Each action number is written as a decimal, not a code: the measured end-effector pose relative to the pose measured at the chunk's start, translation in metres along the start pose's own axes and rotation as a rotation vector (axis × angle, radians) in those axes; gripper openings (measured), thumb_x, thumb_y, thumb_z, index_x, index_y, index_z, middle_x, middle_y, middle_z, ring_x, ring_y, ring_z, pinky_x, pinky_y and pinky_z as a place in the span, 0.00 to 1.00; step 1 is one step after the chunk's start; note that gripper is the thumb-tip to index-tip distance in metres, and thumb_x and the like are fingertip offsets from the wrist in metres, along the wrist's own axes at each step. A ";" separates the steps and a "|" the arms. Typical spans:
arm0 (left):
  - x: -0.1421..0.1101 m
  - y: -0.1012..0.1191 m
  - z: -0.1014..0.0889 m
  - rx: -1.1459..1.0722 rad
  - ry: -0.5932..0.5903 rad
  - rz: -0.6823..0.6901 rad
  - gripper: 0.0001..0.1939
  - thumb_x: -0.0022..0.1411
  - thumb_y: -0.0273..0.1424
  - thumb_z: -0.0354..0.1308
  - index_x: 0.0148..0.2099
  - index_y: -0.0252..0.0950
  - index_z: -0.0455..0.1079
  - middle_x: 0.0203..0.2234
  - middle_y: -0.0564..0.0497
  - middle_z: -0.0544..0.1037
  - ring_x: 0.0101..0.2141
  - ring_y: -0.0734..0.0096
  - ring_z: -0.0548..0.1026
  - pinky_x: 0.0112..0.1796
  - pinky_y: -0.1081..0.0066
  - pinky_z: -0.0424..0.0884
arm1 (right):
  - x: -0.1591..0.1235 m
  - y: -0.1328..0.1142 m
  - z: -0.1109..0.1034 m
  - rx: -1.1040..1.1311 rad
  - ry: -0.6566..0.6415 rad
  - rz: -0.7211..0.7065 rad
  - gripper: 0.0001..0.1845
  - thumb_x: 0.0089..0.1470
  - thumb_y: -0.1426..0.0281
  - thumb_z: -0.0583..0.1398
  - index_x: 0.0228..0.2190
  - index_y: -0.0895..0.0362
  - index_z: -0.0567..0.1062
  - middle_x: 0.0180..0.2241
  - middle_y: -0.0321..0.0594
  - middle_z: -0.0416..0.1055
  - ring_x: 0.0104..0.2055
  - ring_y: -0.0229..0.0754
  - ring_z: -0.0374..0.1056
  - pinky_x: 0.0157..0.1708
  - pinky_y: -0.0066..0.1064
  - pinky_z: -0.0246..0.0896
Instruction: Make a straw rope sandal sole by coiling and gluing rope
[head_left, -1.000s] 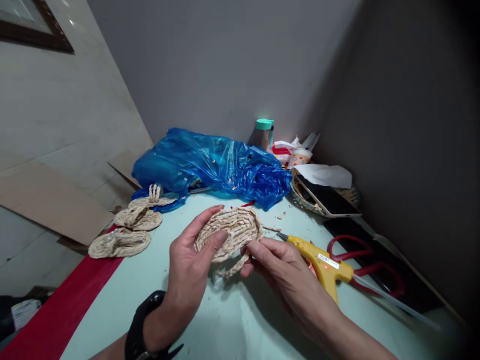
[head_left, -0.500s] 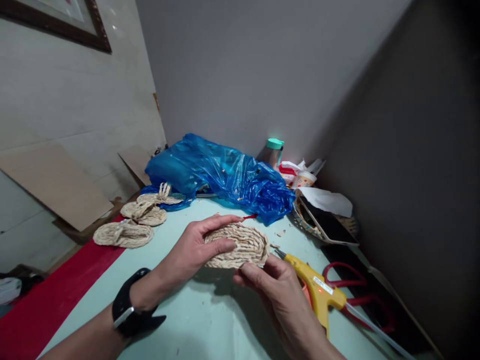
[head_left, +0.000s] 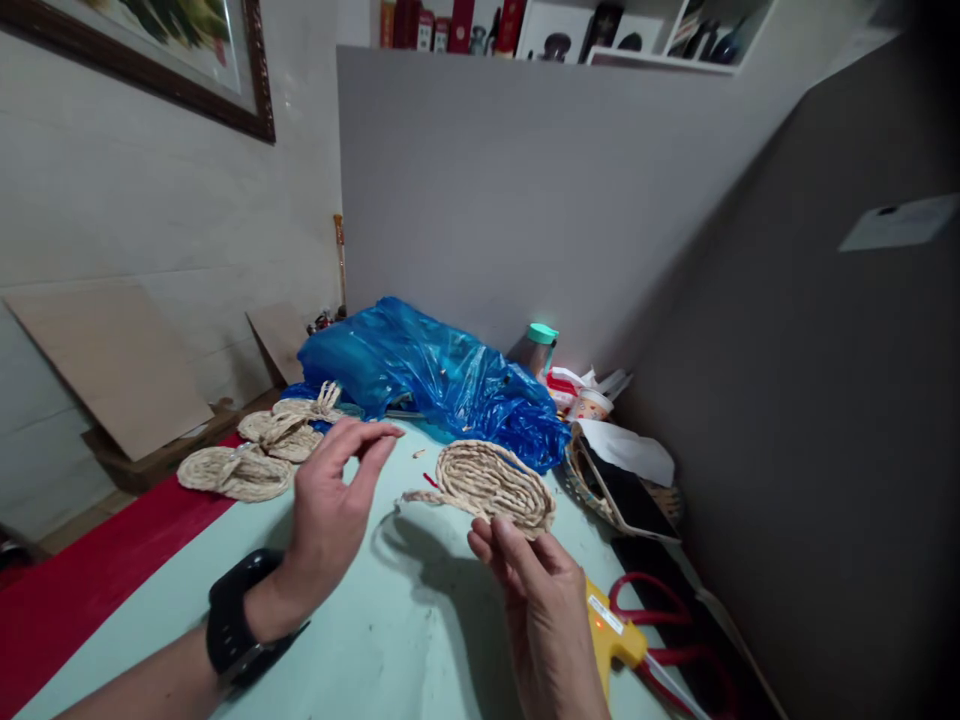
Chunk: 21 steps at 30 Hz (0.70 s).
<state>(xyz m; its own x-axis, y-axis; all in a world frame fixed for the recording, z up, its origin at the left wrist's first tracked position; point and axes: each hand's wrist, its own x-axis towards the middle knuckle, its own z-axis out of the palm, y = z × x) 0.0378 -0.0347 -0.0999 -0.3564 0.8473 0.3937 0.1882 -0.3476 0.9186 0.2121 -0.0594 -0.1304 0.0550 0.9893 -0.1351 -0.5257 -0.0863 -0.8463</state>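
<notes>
My right hand point(head_left: 544, 610) grips the lower edge of a coiled oval sole of braided straw cord point(head_left: 495, 485), with the thumb on top. The sole is held tilted above the table, and its loose cord end point(head_left: 427, 498) sticks out to the left. My left hand point(head_left: 334, 500), with a black watch point(head_left: 244, 615) on its wrist, is raised to the left, apart from the sole. Its thumb and forefinger curve toward each other with a gap between them; I see nothing held there. A yellow glue gun point(head_left: 611, 630) lies beside my right hand, partly hidden by it.
Several straw slippers point(head_left: 238, 472) sit at the left, near the red cloth point(head_left: 142, 580). A blue plastic bag point(head_left: 427, 360) lies at the back. To the right are a basket point(head_left: 581, 480) with a phone point(head_left: 630, 490) on it, a cup point(head_left: 590, 405), a bottle point(head_left: 541, 350) and red-handled scissors point(head_left: 652, 600).
My left hand has let go of the straw sole and moved left and up. The sole, still in my right hand, has turned, and its loose cord end shows. The view has tilted up.
</notes>
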 end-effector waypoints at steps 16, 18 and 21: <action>-0.049 0.004 0.049 -0.479 -0.337 -0.529 0.11 0.57 0.38 0.64 0.30 0.35 0.73 0.27 0.52 0.70 0.30 0.72 0.66 0.34 0.72 0.66 | 0.005 0.014 -0.001 0.020 -0.100 -0.080 0.22 0.47 0.57 0.70 0.39 0.57 0.79 0.42 0.44 0.77 0.47 0.46 0.70 0.48 0.34 0.66; -0.044 0.003 0.046 -0.451 -0.332 -0.484 0.12 0.58 0.39 0.63 0.29 0.35 0.72 0.26 0.53 0.70 0.29 0.71 0.65 0.34 0.71 0.65 | 0.003 0.013 0.001 -0.001 -0.150 -0.059 0.22 0.47 0.56 0.70 0.41 0.57 0.79 0.43 0.45 0.77 0.49 0.49 0.70 0.50 0.37 0.65; -0.032 -0.001 0.039 -0.367 -0.323 -0.396 0.14 0.59 0.39 0.61 0.27 0.34 0.71 0.23 0.54 0.67 0.27 0.71 0.63 0.31 0.72 0.62 | 0.000 0.013 0.003 -0.079 -0.220 -0.038 0.22 0.47 0.60 0.69 0.43 0.57 0.79 0.44 0.45 0.76 0.49 0.50 0.69 0.52 0.39 0.63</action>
<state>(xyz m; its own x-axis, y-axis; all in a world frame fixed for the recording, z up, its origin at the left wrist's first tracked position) 0.0843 -0.0461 -0.1150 -0.0294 0.9986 0.0430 -0.2486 -0.0489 0.9674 0.2028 -0.0601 -0.1394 -0.1174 0.9931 0.0054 -0.4581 -0.0493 -0.8875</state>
